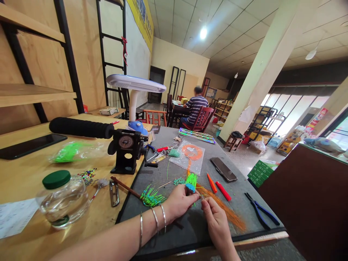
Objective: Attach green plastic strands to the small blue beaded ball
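The left hand [178, 200] gripped a blue-ended green bundle [191, 180] above the worktop [193, 229]; the right hand [216, 216] pinched a thin strand [202, 196].

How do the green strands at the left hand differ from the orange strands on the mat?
The green strands are held in the left hand; the orange strands lie across the mat. The green strands look shorter; the orange strands look longer. Both are thin and bunched.
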`<act>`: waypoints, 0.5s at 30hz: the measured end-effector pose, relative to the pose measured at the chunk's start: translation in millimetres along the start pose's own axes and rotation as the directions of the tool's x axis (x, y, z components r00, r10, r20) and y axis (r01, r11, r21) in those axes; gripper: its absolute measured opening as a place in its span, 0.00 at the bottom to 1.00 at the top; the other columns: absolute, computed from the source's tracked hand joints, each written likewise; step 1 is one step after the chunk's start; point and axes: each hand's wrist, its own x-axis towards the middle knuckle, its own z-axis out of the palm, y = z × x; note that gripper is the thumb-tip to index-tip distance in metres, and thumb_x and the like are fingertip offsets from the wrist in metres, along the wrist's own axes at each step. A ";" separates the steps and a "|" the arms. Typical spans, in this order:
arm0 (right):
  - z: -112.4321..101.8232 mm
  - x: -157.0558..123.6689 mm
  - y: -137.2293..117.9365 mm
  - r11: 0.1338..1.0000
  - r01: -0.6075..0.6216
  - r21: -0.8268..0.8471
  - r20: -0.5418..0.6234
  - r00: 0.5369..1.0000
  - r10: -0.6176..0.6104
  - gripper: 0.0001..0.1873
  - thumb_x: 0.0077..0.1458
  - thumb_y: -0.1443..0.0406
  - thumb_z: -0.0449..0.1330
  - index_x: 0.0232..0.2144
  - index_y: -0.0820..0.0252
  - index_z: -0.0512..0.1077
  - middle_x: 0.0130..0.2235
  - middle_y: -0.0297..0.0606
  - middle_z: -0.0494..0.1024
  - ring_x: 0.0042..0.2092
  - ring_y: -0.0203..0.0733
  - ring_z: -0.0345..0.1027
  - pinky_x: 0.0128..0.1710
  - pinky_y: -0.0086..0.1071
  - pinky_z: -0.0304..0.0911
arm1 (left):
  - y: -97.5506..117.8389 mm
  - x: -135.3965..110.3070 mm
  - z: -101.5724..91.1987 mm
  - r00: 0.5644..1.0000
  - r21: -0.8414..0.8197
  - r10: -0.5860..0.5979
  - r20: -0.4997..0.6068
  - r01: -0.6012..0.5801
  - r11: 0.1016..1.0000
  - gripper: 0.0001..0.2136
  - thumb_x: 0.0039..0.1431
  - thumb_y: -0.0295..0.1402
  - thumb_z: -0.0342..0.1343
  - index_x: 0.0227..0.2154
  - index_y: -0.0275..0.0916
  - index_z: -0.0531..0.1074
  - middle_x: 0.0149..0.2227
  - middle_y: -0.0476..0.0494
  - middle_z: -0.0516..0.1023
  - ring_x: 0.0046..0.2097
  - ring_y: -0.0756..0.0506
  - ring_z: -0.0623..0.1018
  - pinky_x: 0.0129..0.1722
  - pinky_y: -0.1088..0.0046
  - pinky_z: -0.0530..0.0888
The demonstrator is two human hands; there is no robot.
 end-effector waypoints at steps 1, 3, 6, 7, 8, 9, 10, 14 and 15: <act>-0.1 -0.1 0.1 1.000 -0.005 0.002 0.004 1.000 0.005 0.25 0.55 0.45 0.49 0.20 0.58 0.63 0.19 0.27 0.58 0.23 0.33 0.51 0.22 0.26 0.51 | 0.5 -0.2 0.0 1.000 -0.002 0.003 0.001 -0.003 1.000 0.15 0.46 0.44 0.59 0.21 0.35 0.70 0.16 0.55 0.62 0.21 0.53 0.61 0.23 0.75 0.58; -0.1 -0.2 0.8 1.000 -0.016 0.015 0.013 1.000 0.016 0.25 0.55 0.45 0.49 0.20 0.58 0.63 0.19 0.27 0.57 0.23 0.33 0.51 0.22 0.26 0.50 | 1.4 -0.5 0.1 1.000 -0.003 0.007 0.003 -0.007 1.000 0.15 0.46 0.43 0.59 0.21 0.34 0.70 0.16 0.55 0.62 0.21 0.53 0.61 0.23 0.75 0.58; -0.4 0.2 2.0 0.997 -0.043 0.059 0.011 0.999 0.043 0.26 0.54 0.44 0.50 0.20 0.58 0.62 0.19 0.26 0.57 0.22 0.33 0.50 0.22 0.26 0.50 | 2.7 -0.8 0.0 1.000 -0.009 -0.020 0.007 0.020 1.000 0.14 0.46 0.43 0.58 0.23 0.34 0.70 0.16 0.54 0.64 0.20 0.53 0.61 0.21 0.75 0.58; -0.7 0.4 2.3 0.995 -0.057 0.080 0.007 0.998 0.057 0.26 0.54 0.44 0.49 0.19 0.57 0.61 0.19 0.26 0.56 0.22 0.33 0.49 0.21 0.26 0.49 | 3.3 -0.9 0.0 0.999 -0.013 -0.037 0.010 0.038 0.999 0.14 0.46 0.43 0.58 0.23 0.34 0.70 0.17 0.54 0.65 0.19 0.53 0.61 0.21 0.75 0.58; -1.2 0.6 2.4 0.992 -0.073 0.102 0.005 0.997 0.073 0.26 0.54 0.43 0.49 0.19 0.57 0.60 0.19 0.26 0.56 0.22 0.33 0.49 0.21 0.26 0.49 | 4.1 -1.1 -0.1 0.999 -0.015 -0.052 0.016 0.052 0.999 0.14 0.45 0.43 0.58 0.23 0.35 0.69 0.17 0.54 0.66 0.19 0.54 0.61 0.20 0.76 0.58; -1.7 0.9 2.4 0.989 -0.087 0.122 0.006 0.996 0.087 0.26 0.53 0.43 0.49 0.19 0.57 0.59 0.19 0.26 0.55 0.22 0.33 0.48 0.21 0.27 0.49 | 5.0 -1.3 -0.3 0.998 -0.016 -0.059 0.021 0.059 0.998 0.14 0.45 0.43 0.58 0.23 0.35 0.69 0.17 0.53 0.67 0.18 0.54 0.62 0.20 0.76 0.58; -2.2 1.3 2.1 0.985 -0.100 0.138 0.008 0.995 0.100 0.26 0.53 0.42 0.49 0.19 0.56 0.59 0.19 0.26 0.55 0.22 0.33 0.48 0.21 0.27 0.49 | 6.0 -1.6 -0.4 0.998 -0.014 -0.056 0.024 0.057 0.998 0.13 0.45 0.42 0.58 0.23 0.35 0.68 0.18 0.53 0.68 0.18 0.54 0.62 0.20 0.76 0.59; -2.2 2.4 0.8 0.978 -0.129 0.166 0.003 0.991 0.131 0.28 0.51 0.40 0.49 0.18 0.56 0.57 0.19 0.26 0.54 0.22 0.33 0.48 0.21 0.27 0.49 | 9.5 -2.6 -0.8 1.000 -0.007 -0.015 0.013 0.015 1.000 0.11 0.45 0.40 0.56 0.22 0.35 0.68 0.19 0.51 0.69 0.18 0.54 0.63 0.19 0.76 0.59; -1.2 2.4 0.9 0.977 -0.133 0.170 -0.005 0.991 0.136 0.28 0.51 0.40 0.49 0.18 0.55 0.57 0.19 0.26 0.54 0.21 0.33 0.48 0.21 0.27 0.48 | 9.7 -2.7 -0.9 1.000 -0.008 -0.008 0.006 0.008 1.000 0.11 0.45 0.40 0.56 0.21 0.35 0.68 0.19 0.51 0.69 0.18 0.54 0.62 0.19 0.76 0.59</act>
